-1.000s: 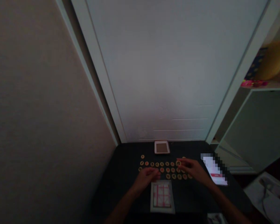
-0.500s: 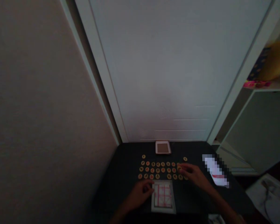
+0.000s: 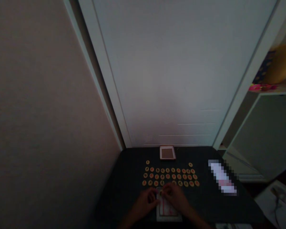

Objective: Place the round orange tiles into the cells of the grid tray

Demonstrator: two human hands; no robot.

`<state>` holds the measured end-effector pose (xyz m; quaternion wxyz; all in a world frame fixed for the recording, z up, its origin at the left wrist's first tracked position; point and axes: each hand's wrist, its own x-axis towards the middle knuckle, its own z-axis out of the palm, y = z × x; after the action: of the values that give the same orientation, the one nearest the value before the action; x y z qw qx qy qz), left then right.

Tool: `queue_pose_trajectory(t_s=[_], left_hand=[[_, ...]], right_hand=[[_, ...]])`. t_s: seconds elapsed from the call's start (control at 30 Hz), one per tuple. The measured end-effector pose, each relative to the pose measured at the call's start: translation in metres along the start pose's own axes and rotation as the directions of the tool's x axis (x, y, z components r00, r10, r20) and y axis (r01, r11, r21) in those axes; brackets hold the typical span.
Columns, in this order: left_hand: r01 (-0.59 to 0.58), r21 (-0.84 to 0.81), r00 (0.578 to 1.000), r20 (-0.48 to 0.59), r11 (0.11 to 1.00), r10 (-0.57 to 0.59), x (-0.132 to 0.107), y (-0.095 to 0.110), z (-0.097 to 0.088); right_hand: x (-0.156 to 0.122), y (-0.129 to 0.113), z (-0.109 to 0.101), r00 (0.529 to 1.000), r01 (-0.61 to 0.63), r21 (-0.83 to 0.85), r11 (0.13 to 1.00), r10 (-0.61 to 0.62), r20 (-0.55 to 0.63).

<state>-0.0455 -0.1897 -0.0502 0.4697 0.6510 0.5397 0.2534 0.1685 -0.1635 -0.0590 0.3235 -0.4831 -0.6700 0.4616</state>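
1. At the near edge of the dark table [image 3: 124, 178], a small grid card [image 3: 167, 210] with red lines lies flat, and both hands are on it.
2. Its long axis runs straight away from the person, toward the round discs [image 3: 170, 176], which sit in 3 rows just beyond its far end.
3. On the card's left side, the left hand [image 3: 145, 202] has its fingers curled in against the left edge near the far corner. I cannot tell in this dim light whether they pinch the edge or only rest on it.
4. From the other side, the right hand [image 3: 177, 198] reaches across the card's far half, palm down, and covers more of the card than the left hand does. Its fingers are bent, and their tips come close to the left hand's over the card's far left corner.
5. Whether anything is held between those fingertips cannot be told (a small pale spot shows there, too blurred to name).
6. From the fingertips, the nearest row of discs lies just ahead and apart from both hands. The card's uncovered near end lies back toward the person.
7. Farther off, 2 single discs sit beyond the rows, 1 at each end. A small shallow box [image 3: 167, 153] stands at the table's far edge against the white door [image 3: 169, 79]. A blurred white object [image 3: 222, 178] lies well to the right.
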Motion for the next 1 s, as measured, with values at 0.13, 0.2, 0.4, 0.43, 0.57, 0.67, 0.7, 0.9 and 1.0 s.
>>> queue_pose_trajectory(t_s=[0.13,0.2,0.4,0.43,0.57,0.67,0.7,0.9,1.0], left_hand=[[-0.005,-0.012,1.0,-0.017,1.0,0.005,0.001,-0.004,0.003],[-0.008,0.003,1.0,-0.014,1.0,0.008,0.001,-0.004,0.003],[0.007,0.053,1.0,-0.011,0.999,-0.007,-0.001,-0.001,0.001],[0.007,0.056,1.0,-0.006,0.998,-0.007,-0.001,-0.001,0.001],[0.01,0.07,1.0,0.009,0.998,-0.01,-0.001,-0.001,0.001],[0.004,0.076,1.0,0.009,0.997,-0.004,0.0,-0.003,0.001],[-0.001,0.078,1.0,0.009,0.997,0.001,0.0,-0.004,0.002],[-0.02,-0.002,0.998,-0.062,1.0,0.02,0.001,-0.011,0.007],[-0.036,-0.043,0.996,-0.077,0.998,0.033,0.001,-0.015,0.011]], right_hand=[[0.003,0.001,0.019,0.994,-0.042,-0.056,0.998,0.036,-0.102],[0.005,-0.002,0.025,0.986,-0.054,-0.114,0.992,0.035,-0.16],[0.009,-0.006,0.037,0.973,-0.098,-0.168,0.981,0.059,-0.224],[0.009,-0.006,0.037,0.972,-0.102,-0.167,0.981,0.062,-0.226],[0.006,0.0,0.036,0.972,-0.1,-0.176,0.979,0.059,-0.225],[0.004,0.003,0.035,0.974,-0.097,-0.181,0.979,0.055,-0.221],[0.004,0.003,0.036,0.973,-0.101,-0.175,0.979,0.061,-0.221],[0.004,0.005,0.043,0.961,-0.124,-0.132,0.983,0.086,-0.264],[-0.001,0.01,0.046,0.96,-0.086,-0.112,0.99,0.052,-0.276]])
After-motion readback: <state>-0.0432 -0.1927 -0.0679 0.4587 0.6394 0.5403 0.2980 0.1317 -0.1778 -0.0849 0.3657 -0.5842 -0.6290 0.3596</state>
